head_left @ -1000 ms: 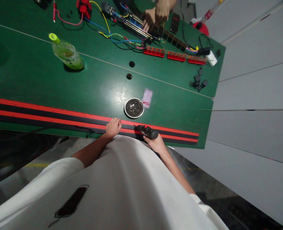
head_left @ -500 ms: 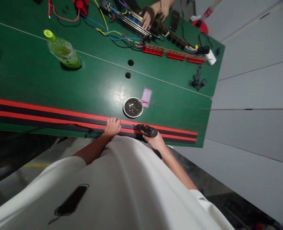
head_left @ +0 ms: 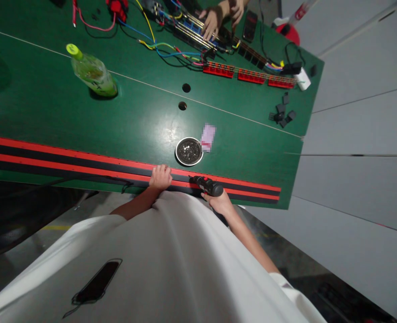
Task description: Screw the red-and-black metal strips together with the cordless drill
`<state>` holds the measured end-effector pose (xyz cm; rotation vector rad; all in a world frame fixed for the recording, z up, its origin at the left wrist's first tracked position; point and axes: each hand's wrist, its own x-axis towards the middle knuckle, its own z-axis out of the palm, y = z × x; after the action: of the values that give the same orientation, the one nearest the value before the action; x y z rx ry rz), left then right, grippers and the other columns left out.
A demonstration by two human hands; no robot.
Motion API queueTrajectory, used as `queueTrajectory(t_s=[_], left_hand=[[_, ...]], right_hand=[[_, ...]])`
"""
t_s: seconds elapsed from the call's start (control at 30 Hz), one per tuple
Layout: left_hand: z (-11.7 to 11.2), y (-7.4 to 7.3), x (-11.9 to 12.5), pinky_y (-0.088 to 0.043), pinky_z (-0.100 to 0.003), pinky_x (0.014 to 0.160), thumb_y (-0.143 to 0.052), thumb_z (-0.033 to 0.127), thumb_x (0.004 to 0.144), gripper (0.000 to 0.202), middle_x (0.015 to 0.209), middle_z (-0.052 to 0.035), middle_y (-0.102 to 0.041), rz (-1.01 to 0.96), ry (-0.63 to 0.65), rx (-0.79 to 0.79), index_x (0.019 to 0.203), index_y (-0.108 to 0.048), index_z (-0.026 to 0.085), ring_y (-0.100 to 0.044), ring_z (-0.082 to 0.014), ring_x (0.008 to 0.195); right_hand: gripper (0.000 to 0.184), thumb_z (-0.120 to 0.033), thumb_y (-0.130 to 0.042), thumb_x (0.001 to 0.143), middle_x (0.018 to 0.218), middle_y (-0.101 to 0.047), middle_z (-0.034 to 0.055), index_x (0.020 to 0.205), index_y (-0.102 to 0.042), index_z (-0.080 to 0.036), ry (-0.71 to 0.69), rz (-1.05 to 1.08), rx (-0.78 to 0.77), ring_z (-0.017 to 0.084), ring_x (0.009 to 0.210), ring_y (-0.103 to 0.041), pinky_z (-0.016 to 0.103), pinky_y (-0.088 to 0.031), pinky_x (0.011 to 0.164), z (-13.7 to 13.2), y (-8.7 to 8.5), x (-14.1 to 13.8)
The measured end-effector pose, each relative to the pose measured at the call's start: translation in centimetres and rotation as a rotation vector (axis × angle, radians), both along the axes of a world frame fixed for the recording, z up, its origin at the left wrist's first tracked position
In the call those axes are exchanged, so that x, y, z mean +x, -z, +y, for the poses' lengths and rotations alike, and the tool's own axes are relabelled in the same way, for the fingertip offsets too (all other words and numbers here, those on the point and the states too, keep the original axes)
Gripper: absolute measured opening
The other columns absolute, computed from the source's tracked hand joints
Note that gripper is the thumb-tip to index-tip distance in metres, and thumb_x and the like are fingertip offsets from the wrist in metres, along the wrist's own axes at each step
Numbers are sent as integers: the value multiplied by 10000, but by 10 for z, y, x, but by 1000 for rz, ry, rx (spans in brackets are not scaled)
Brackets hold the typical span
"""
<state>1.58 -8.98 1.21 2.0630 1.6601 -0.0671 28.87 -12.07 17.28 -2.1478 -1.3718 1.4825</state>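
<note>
Two long red and black strips (head_left: 67, 166) lie side by side along the near edge of the green table. My left hand (head_left: 160, 176) rests on them with its fingers curled closed over the strips; whether anything small is inside the fingers is hidden. In my right hand (head_left: 220, 202) is a black power screwdriver (head_left: 207, 185) with red marks, gripped by its handle. Its tip points left and is at the strips, a short way right of my left hand. Just beyond stands a round white-rimmed bowl (head_left: 189, 151) of small dark metal pieces, probably screws.
A green-capped bottle (head_left: 95, 76) stands at the back left. Across the table (head_left: 144, 121), another person's hands (head_left: 213, 22) work over metal bars and wires. Red holders (head_left: 218, 69) and loose black pieces (head_left: 281, 112) lie right. A blurred pink item (head_left: 208, 137) touches the bowl.
The view has shifted slightly, so the table appears a little further right. Both my hands and the power screwdriver keep nearly the same place on the strips. The other person's hands have shifted slightly.
</note>
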Motion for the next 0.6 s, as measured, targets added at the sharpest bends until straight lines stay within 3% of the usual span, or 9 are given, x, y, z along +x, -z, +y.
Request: queueTrajectory(t_s=[0.13,0.6], left_hand=[[0,-2,1,-431,-564,957,-483,226,944,297,1201,-245,-675,-30,-30,-26,1125,-711,164,-611,-438,1174],[0,-5,2,-422,-564,928,-443,228,961,325,1171,-263,-679,27,-3,-30,1128,-704,134,-618,-448,1134]], right_hand=[[734,-310,-831,768,1339,-738,90,1459,-593,-236,42,-42,33,275,1227,-698,471,-521,1120,-5,4,-3],[569,-283,-790,807,1255,-772,70,1359,-662,-239,-18,-24,30,267,1145,-730,443,-555,1047,-3,1,0]])
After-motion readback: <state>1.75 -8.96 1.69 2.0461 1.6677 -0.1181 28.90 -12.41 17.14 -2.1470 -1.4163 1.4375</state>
